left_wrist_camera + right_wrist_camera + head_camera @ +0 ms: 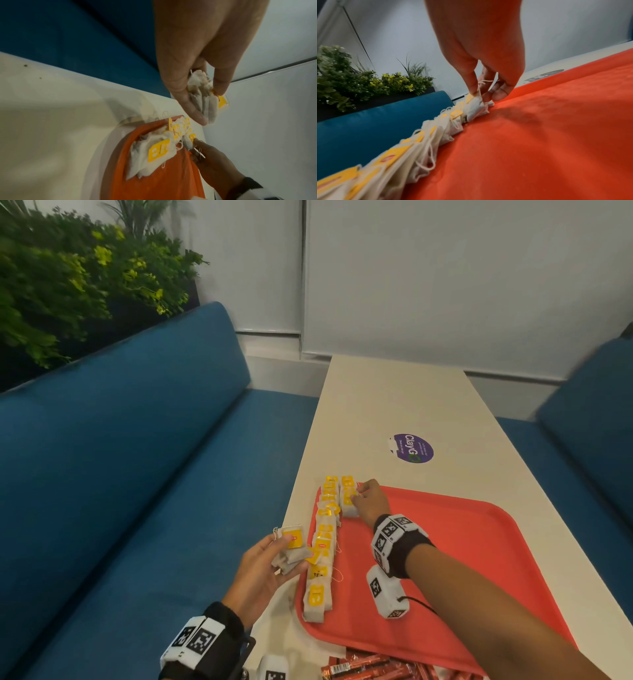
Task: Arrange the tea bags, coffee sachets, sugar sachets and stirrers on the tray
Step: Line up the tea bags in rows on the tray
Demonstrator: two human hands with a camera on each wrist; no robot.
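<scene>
- red tray point(445, 559) lay on table point(394, 392), near its left edge
- tea bag row point(323, 546) ran along tray's left edge
- left hand point(260, 573) gripped spare tea bags point(291, 549) beside tray
- right hand point(371, 501) pinched a bag point(476, 106) at tray's far-left corner

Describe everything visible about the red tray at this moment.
The red tray is a matte, plastic-looking rectangle with rounded corners and a raised rim, lying flat on the white table. A row of tea bags with yellow tags lines its left edge. The right hand pinches a tea bag at the far-left corner. Most of its floor is bare.
</scene>
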